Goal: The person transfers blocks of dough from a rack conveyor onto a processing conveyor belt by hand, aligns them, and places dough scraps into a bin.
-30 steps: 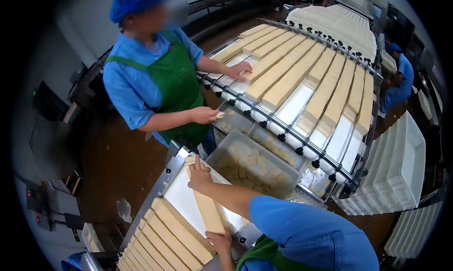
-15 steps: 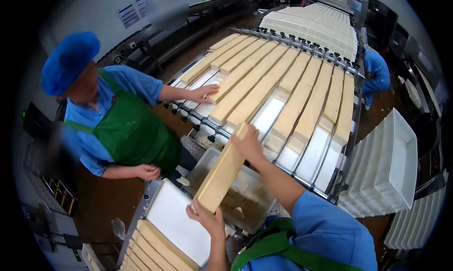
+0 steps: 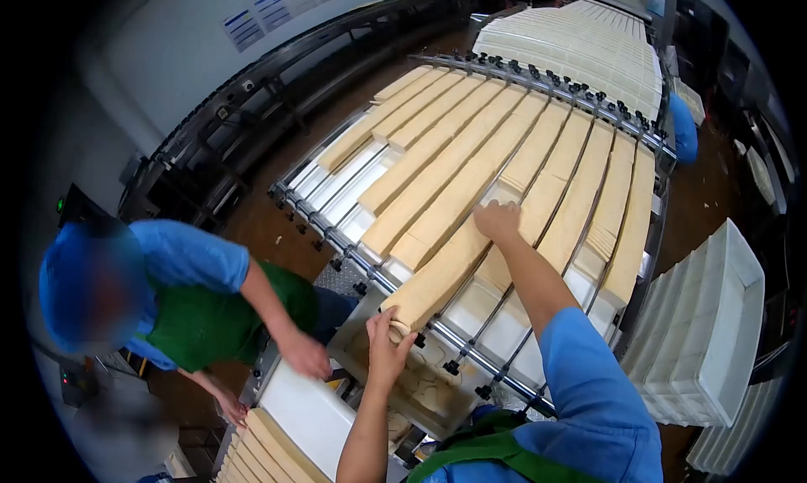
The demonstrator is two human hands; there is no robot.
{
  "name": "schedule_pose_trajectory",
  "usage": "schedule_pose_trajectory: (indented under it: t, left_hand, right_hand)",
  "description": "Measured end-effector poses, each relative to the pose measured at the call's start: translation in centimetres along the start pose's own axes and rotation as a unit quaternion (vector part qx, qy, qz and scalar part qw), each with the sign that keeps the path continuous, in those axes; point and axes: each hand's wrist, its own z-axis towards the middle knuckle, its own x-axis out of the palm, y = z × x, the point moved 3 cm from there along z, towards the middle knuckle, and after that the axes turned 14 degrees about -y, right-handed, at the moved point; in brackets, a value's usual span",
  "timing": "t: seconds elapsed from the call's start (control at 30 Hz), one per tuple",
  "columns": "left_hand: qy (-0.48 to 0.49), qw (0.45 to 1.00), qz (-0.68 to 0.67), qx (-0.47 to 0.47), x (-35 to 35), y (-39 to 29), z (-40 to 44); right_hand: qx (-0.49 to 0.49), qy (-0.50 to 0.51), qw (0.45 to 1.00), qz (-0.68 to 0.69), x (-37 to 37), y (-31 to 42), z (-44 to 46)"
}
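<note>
A long pale-yellow block [image 3: 441,277] lies at the near edge of the slatted conveyor [image 3: 551,382], its front end jutting past the metal bar. My left hand [image 3: 388,353] is closed on that front end, thumb and fingers about its lower corner. A thin curved edge shows between them; I cannot tell if it is a separate piece. At the block's far end my right hand [image 3: 498,222] is closed, fingers curled down and partly hidden. Similar blocks [image 3: 454,159] lie in rows on both sides. Beneath my left hand is a bin [image 3: 458,416] with pale scraps.
At the left a co-worker [image 3: 252,315] in a green apron reaches over a white-topped table [image 3: 307,411] with cut strips [image 3: 265,449]. Stacked white crates [image 3: 698,332] stand at the right. A person in blue [image 3: 685,130] is partly visible behind the conveyor.
The block in my hands has gone from slanting over the bin to resting on the conveyor. The co-worker's hand has left the conveyor for the side table. My view has shifted.
</note>
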Motion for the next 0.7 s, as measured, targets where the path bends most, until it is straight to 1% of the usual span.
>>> schedule_pose_trajectory:
  t: [0.03, 0.07, 0.13, 0.17, 0.23, 0.27, 0.33, 0.37, 0.43, 0.47, 0.53, 0.6, 0.67, 0.7]
  left_hand:
    - [0.005, 1.000, 0.001, 0.002, 0.5, 0.0, 0.1]
    - [0.003, 1.000, 0.001, -0.001, 0.9, 0.1, 0.2]
    - [0.006, 1.000, -0.010, -0.014, 1.7, 0.1, 0.6]
    - [0.009, 1.000, -0.009, -0.015, 2.0, 0.0, 0.9]
    - [0.027, 1.000, -0.011, -0.008, 2.7, -0.4, 1.4]
    - [0.031, 0.999, -0.010, -0.007, 3.1, -0.5, 1.6]
    - [0.038, 0.999, 0.001, 0.005, 4.0, -0.4, 2.0]
    - [0.043, 0.999, 0.001, 0.009, 4.5, -0.3, 2.2]
    - [0.038, 0.998, 0.011, 0.040, 5.2, -0.3, 2.6]
    - [0.042, 0.998, 0.012, 0.044, 5.6, -0.3, 2.7]
    - [0.077, 0.996, -0.041, 0.025, 6.8, -0.6, 2.9]
    - [0.070, 0.996, -0.041, 0.022, 7.2, -0.6, 3.0]
    - [0.051, 0.997, -0.056, 0.001, 7.5, 0.1, 2.9]
    - [0.052, 0.997, -0.055, 0.004, 7.6, 0.4, 2.8]
  right_hand:
    - [-0.008, 0.027, 1.000, 0.011, -0.2, -0.1, 0.2]
    - [-0.003, 0.028, 1.000, 0.012, 0.6, -0.4, 0.8]
    - [0.035, -0.040, 0.999, -0.002, 1.7, -1.2, 1.8]
    - [0.038, -0.037, 0.999, -0.002, 2.0, -1.6, 2.1]
    - [0.029, -0.072, 0.997, 0.007, 2.0, -2.1, 2.6]
    - [0.033, -0.071, 0.997, 0.009, 1.9, -2.3, 2.7]
    - [-0.010, -0.099, 0.994, -0.037, 1.4, -2.6, 3.0]
    - [-0.003, -0.101, 0.994, -0.037, 1.1, -2.8, 3.2]
    - [-0.034, -0.094, 0.994, -0.046, 1.0, -3.0, 3.4]
    - [-0.048, -0.111, 0.993, -0.018, 1.0, -3.2, 3.4]
    - [-0.047, -0.130, 0.990, -0.005, 0.8, -3.6, 3.8]
    - [-0.049, -0.152, 0.987, 0.006, 0.7, -3.9, 4.1]
    - [-0.066, -0.137, 0.988, 0.018, 0.0, -3.7, 4.1]
    - [-0.064, -0.140, 0.988, 0.020, -0.2, -3.6, 4.2]
